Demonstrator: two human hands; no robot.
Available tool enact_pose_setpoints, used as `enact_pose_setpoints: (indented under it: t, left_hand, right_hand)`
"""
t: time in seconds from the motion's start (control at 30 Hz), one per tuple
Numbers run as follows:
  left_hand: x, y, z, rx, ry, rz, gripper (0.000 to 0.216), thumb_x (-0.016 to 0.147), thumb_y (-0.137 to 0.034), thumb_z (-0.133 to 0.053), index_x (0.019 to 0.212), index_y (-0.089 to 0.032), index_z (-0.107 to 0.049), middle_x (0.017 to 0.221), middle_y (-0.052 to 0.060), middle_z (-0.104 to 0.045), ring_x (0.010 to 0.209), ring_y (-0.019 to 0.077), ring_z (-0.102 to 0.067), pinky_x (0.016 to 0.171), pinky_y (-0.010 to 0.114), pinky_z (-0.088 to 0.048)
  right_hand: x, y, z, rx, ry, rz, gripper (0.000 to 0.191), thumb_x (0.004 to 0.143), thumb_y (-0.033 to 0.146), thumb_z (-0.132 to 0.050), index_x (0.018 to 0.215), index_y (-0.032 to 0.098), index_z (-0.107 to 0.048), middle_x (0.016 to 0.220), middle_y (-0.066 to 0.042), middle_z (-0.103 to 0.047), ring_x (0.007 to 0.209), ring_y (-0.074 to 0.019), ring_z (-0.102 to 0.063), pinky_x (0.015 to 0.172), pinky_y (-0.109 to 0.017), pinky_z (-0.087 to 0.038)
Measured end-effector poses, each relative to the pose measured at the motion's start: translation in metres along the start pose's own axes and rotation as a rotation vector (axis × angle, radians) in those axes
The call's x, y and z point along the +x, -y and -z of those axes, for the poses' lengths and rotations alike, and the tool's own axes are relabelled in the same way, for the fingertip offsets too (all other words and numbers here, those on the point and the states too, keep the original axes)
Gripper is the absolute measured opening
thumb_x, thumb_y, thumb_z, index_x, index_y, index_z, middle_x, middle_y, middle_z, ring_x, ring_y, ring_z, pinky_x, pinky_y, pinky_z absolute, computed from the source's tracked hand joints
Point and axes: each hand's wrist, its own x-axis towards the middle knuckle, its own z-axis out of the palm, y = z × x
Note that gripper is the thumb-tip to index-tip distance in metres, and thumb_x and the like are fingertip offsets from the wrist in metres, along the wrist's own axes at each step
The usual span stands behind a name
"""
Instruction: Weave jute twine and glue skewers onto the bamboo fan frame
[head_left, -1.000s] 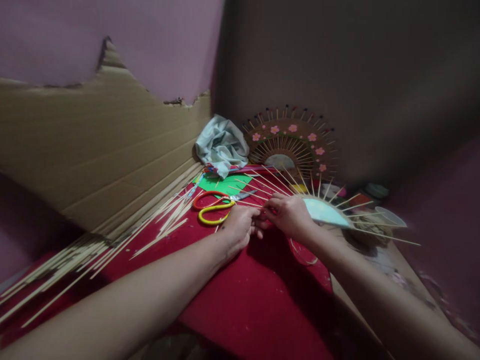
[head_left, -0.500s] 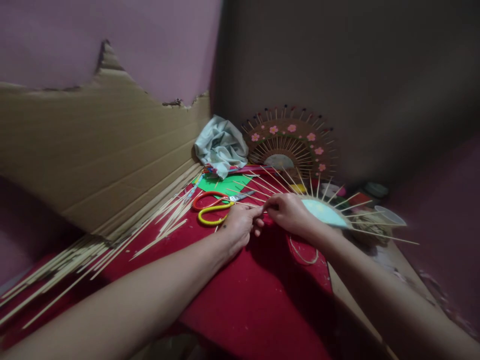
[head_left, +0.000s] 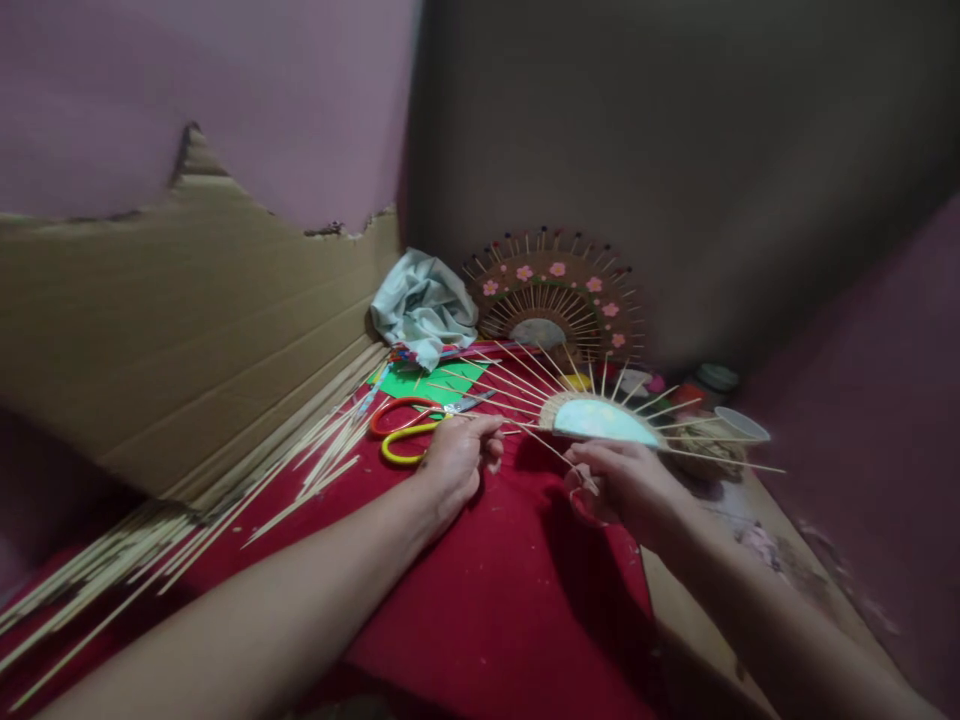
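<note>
A half-round fan frame (head_left: 600,418) with a pale blue centre and thin bamboo sticks fanning out lies on the red cloth (head_left: 495,590). My left hand (head_left: 456,458) is closed, pinching the left end of one stick near the frame's left side. My right hand (head_left: 628,485) is closed in front of the frame, gripping a thin strand (head_left: 551,447) that runs up-left toward the left hand. A loop of the same strand lies under the right hand.
Orange-and-yellow scissors (head_left: 409,425) lie left of my left hand, beside green paper (head_left: 427,382). Loose bamboo sticks (head_left: 180,530) spread along a torn cardboard sheet (head_left: 180,320) at left. A finished flowered fan (head_left: 555,295), a crumpled cloth (head_left: 424,305) and a small clear cup (head_left: 739,425) stand behind.
My right hand has pulled back from the frame's left edge toward me and to the right, drawing the strand out. The left hand stays at the sticks. The view shifted slightly.
</note>
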Motion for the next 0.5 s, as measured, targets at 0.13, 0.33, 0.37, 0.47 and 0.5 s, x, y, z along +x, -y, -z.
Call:
enact_pose_setpoints:
  t: [0.13, 0.33, 0.37, 0.47, 0.5]
  left_hand:
    - [-0.003, -0.004, 0.000, -0.005, 0.002, -0.032, 0.015, 0.063, -0.014, -0.062, 0.052, -0.014, -0.052, 0.041, -0.003, -0.050, 0.032, 0.0064, -0.041, 0.030, 0.019, -0.026]
    - [-0.005, -0.005, 0.004, 0.006, -0.024, -0.033, 0.015, 0.061, -0.014, -0.063, 0.052, -0.014, -0.051, 0.040, -0.003, -0.049, 0.031, 0.0064, -0.041, 0.029, 0.018, -0.023]
    - [-0.005, -0.006, 0.004, 0.005, -0.031, -0.034, 0.014, 0.060, -0.014, -0.063, 0.052, -0.013, -0.051, 0.041, -0.003, -0.050, 0.031, 0.0062, -0.042, 0.029, 0.018, -0.023]
    - [-0.004, -0.008, 0.007, -0.009, -0.035, -0.048, 0.013, 0.060, -0.014, -0.065, 0.056, -0.013, -0.053, 0.045, -0.002, -0.053, 0.033, 0.0059, -0.044, 0.031, 0.017, -0.026]
    - [-0.003, -0.009, 0.007, -0.016, -0.027, -0.057, 0.012, 0.060, -0.014, -0.065, 0.058, -0.012, -0.054, 0.047, -0.002, -0.055, 0.035, 0.0060, -0.046, 0.031, 0.017, -0.028]
  right_hand:
    - [0.008, -0.010, 0.025, 0.526, -0.071, -0.172, 0.012, 0.079, 0.025, -0.055, 0.083, 0.014, -0.052, 0.069, -0.010, -0.065, 0.039, -0.0064, -0.050, 0.028, -0.013, -0.025]
    - [0.032, -0.014, 0.033, 0.707, -0.108, -0.095, 0.010, 0.082, 0.028, -0.052, 0.086, 0.021, -0.046, 0.054, 0.004, -0.054, 0.034, -0.0074, -0.044, 0.024, -0.014, -0.021]
    - [0.035, -0.014, 0.032, 0.716, -0.093, -0.091, 0.008, 0.083, 0.026, -0.051, 0.085, 0.021, -0.045, 0.052, 0.005, -0.051, 0.032, -0.0065, -0.041, 0.025, -0.014, -0.021]
    - [0.036, -0.013, 0.030, 0.741, -0.017, -0.061, 0.007, 0.083, 0.022, -0.049, 0.078, 0.021, -0.044, 0.045, 0.007, -0.043, 0.031, -0.0053, -0.035, 0.026, -0.013, -0.021]
    - [0.034, -0.012, 0.029, 0.750, 0.011, -0.046, 0.010, 0.084, 0.024, -0.048, 0.076, 0.021, -0.043, 0.044, 0.007, -0.041, 0.032, -0.0054, -0.035, 0.027, -0.013, -0.022]
